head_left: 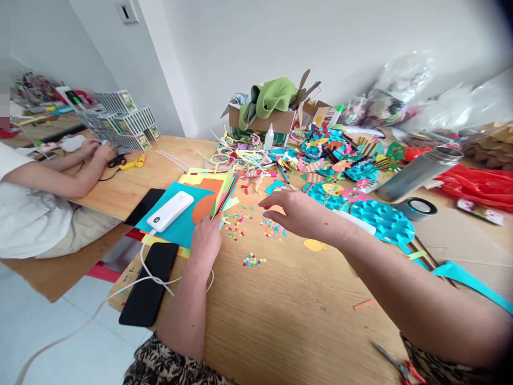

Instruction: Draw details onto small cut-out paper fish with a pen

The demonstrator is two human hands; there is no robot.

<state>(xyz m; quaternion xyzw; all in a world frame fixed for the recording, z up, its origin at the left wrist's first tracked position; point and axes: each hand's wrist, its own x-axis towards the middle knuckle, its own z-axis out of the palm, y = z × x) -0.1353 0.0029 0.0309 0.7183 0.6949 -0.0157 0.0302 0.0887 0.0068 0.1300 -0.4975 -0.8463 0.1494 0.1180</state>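
Note:
My left hand [206, 238] grips the near right corner of a stack of coloured paper sheets [229, 193], whose right edges stand up fanned. A white power bank [170, 211] with a cable lies on a blue sheet [180, 235] of that stack. Over the table, my right hand [290, 211] hovers palm down with its fingers apart and nothing visible in them. Below and beside it are small paper bits [273, 227], round paper dots [252, 260] and a yellow paper fish [315, 245].
A black phone [149, 286] lies at the table's left edge; scissors [398, 363] are at the lower right. Behind stand a glue bottle [269, 138], a full cardboard box [260, 120], paper fish and a metal flask [419, 174]. Another person's hands [98, 151] work at left.

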